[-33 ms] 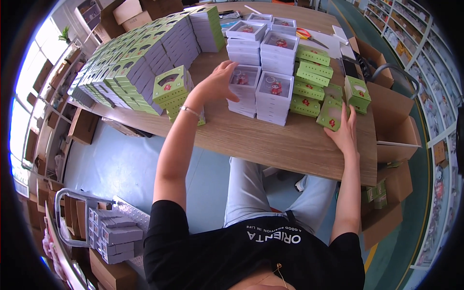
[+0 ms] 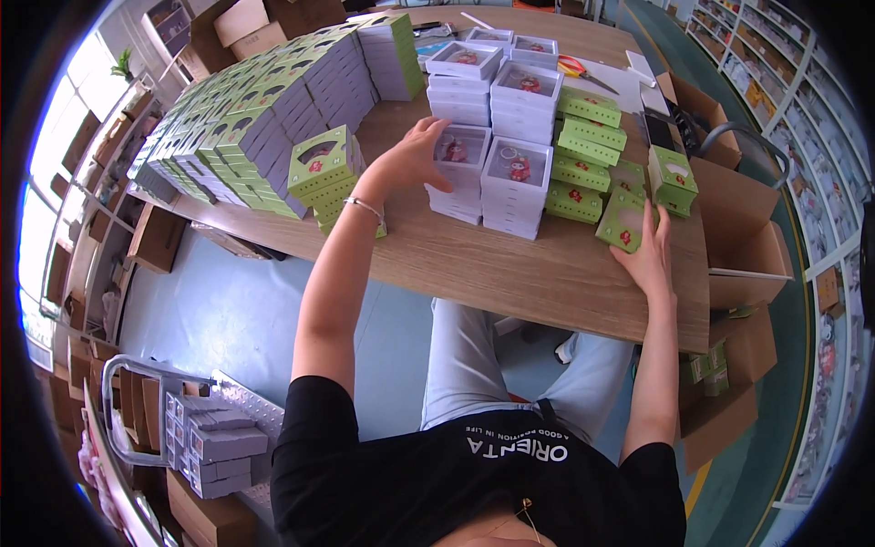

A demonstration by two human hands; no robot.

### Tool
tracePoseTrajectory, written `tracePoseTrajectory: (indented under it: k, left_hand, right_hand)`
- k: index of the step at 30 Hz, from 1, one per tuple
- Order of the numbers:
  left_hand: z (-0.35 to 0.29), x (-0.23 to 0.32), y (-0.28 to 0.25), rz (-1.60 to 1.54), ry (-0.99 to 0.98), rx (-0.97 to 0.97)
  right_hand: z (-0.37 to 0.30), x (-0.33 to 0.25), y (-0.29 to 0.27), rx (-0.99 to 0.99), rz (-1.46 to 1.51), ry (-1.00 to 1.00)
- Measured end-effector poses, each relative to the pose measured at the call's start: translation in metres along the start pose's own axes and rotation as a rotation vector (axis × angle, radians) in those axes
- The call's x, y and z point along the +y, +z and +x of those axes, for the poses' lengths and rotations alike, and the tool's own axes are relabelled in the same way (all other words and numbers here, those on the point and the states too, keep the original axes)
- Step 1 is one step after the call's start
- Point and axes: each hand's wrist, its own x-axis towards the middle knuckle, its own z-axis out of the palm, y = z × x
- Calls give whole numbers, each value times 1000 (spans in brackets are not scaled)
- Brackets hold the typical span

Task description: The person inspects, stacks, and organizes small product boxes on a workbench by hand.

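Observation:
My left hand (image 2: 412, 166) is spread at the left side of a stack of white boxes, fingers apart around the edge of the top white box (image 2: 463, 146). Through that box's clear lid a small red figure shows. Beside it stands a second stack of white boxes (image 2: 518, 169) with a red keyring figure on top. At the right, my right hand (image 2: 653, 255) grips a flat green box sleeve (image 2: 623, 220) with a window, thumb at its near edge and fingers along its right side. Several green sleeves (image 2: 576, 173) lie piled between the white stacks and this hand.
Many green-sleeved boxes (image 2: 264, 118) form a large block at the far left. A short green stack (image 2: 324, 169) stands nearer, another green box (image 2: 673, 178) near the right edge. Orange-handled scissors (image 2: 572, 66) lie behind. Open cartons (image 2: 743, 219) stand beyond the table's right edge.

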Motion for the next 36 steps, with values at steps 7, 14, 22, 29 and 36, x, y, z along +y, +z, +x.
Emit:
tracePoseTrajectory:
  k: [7,14,22,29,36]
  left_hand:
    - [7,-5,1,-222,-53,-34]
    - [-47,58,-16,-89,-29,247]
    - [-85,106,-26,-151,81,300]
    - [-95,98,-34,-249,226,76]
    - [-94,93,-6,-641,215,14]
  right_hand:
    - [-47,1,-15,10,214,175]
    - [-45,-101,-34,113,474,-159]
    - [-24,-153,-16,93,485,-204]
    - [-24,-150,-23,48,558,-291]
    - [-32,-159,-18,-35,907,-207]
